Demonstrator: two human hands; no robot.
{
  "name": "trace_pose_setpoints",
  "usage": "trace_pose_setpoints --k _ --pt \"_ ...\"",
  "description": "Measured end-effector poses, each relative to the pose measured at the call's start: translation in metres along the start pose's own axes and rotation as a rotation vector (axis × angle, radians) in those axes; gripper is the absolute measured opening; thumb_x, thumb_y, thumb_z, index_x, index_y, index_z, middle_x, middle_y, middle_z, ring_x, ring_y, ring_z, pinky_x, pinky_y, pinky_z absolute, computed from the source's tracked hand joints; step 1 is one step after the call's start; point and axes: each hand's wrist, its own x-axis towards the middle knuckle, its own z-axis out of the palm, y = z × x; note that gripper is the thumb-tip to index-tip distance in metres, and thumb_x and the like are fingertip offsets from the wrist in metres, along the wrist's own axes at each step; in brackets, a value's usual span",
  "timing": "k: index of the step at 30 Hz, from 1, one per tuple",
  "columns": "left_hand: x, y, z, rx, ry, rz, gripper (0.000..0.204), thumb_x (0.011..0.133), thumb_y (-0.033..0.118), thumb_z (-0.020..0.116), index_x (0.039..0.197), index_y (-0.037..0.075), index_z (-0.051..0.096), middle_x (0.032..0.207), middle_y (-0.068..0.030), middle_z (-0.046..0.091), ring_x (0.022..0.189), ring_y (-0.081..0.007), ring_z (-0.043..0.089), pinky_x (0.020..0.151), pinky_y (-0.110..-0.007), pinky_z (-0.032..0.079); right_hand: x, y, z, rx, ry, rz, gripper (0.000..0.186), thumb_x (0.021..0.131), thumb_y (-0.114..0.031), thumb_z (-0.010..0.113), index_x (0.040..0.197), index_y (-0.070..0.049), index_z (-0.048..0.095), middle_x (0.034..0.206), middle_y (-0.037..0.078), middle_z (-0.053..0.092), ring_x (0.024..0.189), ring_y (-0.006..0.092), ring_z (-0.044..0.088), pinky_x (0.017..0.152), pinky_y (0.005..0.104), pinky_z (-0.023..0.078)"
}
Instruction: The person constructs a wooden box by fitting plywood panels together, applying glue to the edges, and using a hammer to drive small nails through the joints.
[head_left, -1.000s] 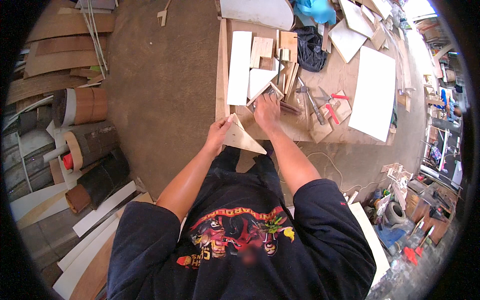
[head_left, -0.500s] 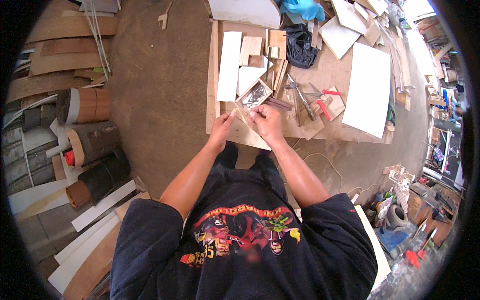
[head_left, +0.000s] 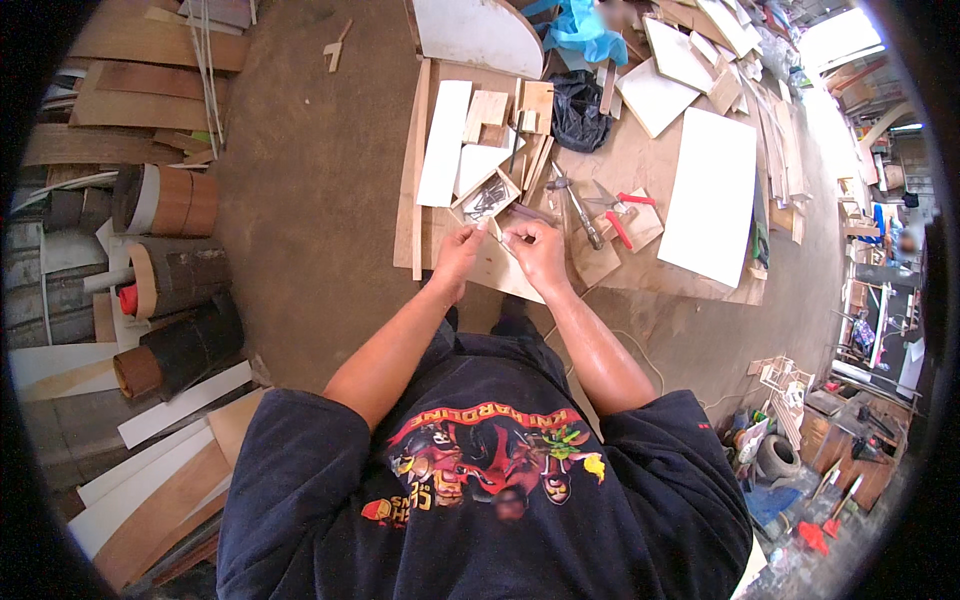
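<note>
My left hand (head_left: 459,258) and my right hand (head_left: 538,255) are raised close together over the table's near edge. Thumb and fingers are pinched on both; something small and pale shows at the left fingertips, too fine to name. What the right fingertips hold is hidden. Just beyond the hands sits a small open wooden box (head_left: 513,190) with dark metal pieces, apparently nails, inside. A pale wooden board (head_left: 497,273) lies beneath the hands. To the right of them are a hammer (head_left: 579,212) and red-handled scissors (head_left: 619,230) resting near a wood block (head_left: 645,222).
The low wooden table (head_left: 690,290) also bears a narrow white board (head_left: 446,145), a large white panel (head_left: 708,197), wood offcuts (head_left: 487,112) and a black plastic bag (head_left: 580,110). Rolled sheets (head_left: 185,347) line the left side. A cord (head_left: 640,347) crosses the floor at right.
The view has shifted slightly, so the table sits a little further left and lower. My hands stay pinched close together, with the left fingertips now turned more toward the right hand.
</note>
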Motion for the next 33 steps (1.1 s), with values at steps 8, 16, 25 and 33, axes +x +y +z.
trace_pose_setpoints --k 8,16,25,33 --pt "-0.001 -0.003 0.020 0.030 0.050 -0.008 0.039 0.108 0.040 0.063 0.107 0.002 0.074 0.089 0.0019 0.068 0.077 -0.0070 0.058 0.071 -0.027 0.048 -0.005 -0.007 -0.015 -0.120 0.065 -0.022 0.019 0.085 -0.018 0.083 0.092 -0.002 0.079 0.087 0.016 0.077 0.083 0.0281 0.074 0.076 0.0389 0.055" --pt "-0.007 0.004 0.029 0.022 -0.037 0.024 0.039 0.109 0.038 0.060 0.116 0.002 0.071 0.099 -0.0007 0.070 0.091 -0.0093 0.061 0.083 -0.030 0.050 -0.012 -0.014 -0.026 0.038 0.030 0.059 0.015 0.093 -0.013 0.077 0.094 0.002 0.075 0.077 0.008 0.073 0.070 0.0128 0.067 0.067 0.0315 0.053" --pt "-0.007 0.001 0.028 0.019 -0.118 0.173 0.038 0.112 0.035 0.056 0.127 0.002 0.069 0.114 -0.0021 0.072 0.102 -0.0108 0.063 0.092 -0.030 0.051 -0.012 -0.016 -0.037 -0.007 0.010 0.010 0.013 0.099 -0.013 0.070 0.101 0.000 0.070 0.084 0.015 0.073 0.077 0.0247 0.070 0.073 0.0384 0.054" --pt "0.006 -0.006 0.020 0.057 -0.141 0.229 0.039 0.112 0.035 0.056 0.129 0.002 0.068 0.112 -0.0036 0.073 0.098 -0.0125 0.068 0.087 -0.031 0.055 -0.017 -0.019 -0.040 0.016 0.010 -0.053 0.014 0.100 -0.015 0.068 0.102 0.000 0.067 0.084 0.018 0.071 0.078 0.0299 0.071 0.072 0.0419 0.053"
